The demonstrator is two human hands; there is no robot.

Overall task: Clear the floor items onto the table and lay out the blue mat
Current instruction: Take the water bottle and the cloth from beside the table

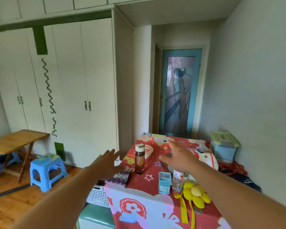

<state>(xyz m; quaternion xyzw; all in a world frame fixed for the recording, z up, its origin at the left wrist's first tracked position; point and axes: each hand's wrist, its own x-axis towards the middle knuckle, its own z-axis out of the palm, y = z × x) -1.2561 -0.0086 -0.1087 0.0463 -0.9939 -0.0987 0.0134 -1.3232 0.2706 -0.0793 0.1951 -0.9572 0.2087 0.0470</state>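
Wardrobes (64, 80) are noted behind a desk (144, 185) already loaded with bottle (139, 158), box (164, 182) and toy (196, 194), judged cleared off the floor (10, 205). Left hand (104, 164) and right hand (180, 158) are held above it, fingers (111, 153) released, nothing grasped. Blue mat is not identified; dark fabric (243, 180) lies on the floor, right.

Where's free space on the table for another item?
Bare table between the brown bottle and the teal holder, and along its far edge behind that bottle. Crowded: teal holder, clear bottle and yellow plush bunch at the near right; white bag fills the far right.
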